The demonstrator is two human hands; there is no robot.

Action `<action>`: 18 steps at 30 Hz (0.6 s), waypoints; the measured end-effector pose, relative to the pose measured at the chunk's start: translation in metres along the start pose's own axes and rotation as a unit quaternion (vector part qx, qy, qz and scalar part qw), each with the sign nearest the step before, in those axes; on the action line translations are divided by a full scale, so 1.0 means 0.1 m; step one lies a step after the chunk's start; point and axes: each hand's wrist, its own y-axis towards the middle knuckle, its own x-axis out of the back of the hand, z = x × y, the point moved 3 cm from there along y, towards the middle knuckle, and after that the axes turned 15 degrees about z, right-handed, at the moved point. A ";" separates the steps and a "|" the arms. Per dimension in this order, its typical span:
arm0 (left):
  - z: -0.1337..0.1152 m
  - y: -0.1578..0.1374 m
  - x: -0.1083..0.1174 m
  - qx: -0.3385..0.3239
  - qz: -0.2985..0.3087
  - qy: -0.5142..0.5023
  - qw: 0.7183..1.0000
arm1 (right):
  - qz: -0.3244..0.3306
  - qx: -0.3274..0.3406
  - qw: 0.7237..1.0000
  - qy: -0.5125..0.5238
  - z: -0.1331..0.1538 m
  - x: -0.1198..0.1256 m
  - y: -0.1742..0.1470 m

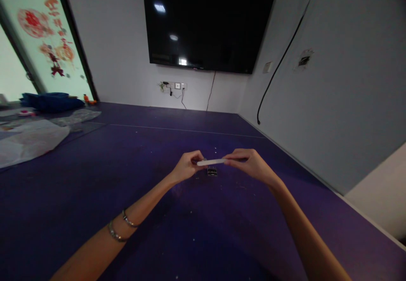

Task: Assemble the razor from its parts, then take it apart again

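A thin, flat white strip [211, 162] with a rounded left end spans the gap between my two hands, nearly level. My right hand [250, 163] pinches its right end between thumb and fingers. At the other end, my left hand [187, 166] is closed, with the strip's tip between its curled finger and thumb. Whether those fingers also hold something small is hidden. Just below the strip, a small dark object with light markings [212, 172] lies on the purple surface [196, 226]; its kind is too small to make out.
Tiny white specks dot the surface. Clear plastic sheeting [34, 139] and a dark blue cloth-like bundle [52, 102] lie at the far left. A television [209, 23] hangs on the back wall above sockets [177, 85]. A black cable [281, 61] dangles along the right wall.
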 end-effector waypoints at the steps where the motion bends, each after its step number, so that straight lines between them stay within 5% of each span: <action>1: 0.01 0.00 0.00 0.001 -0.002 -0.002 1.000 | -0.001 0.002 1.000 -0.002 0.01 0.00 0.00; 18: -0.04 -0.02 -0.01 0.015 -0.005 0.013 1.000 | -0.025 -0.022 0.999 -0.009 -0.08 0.03 -0.01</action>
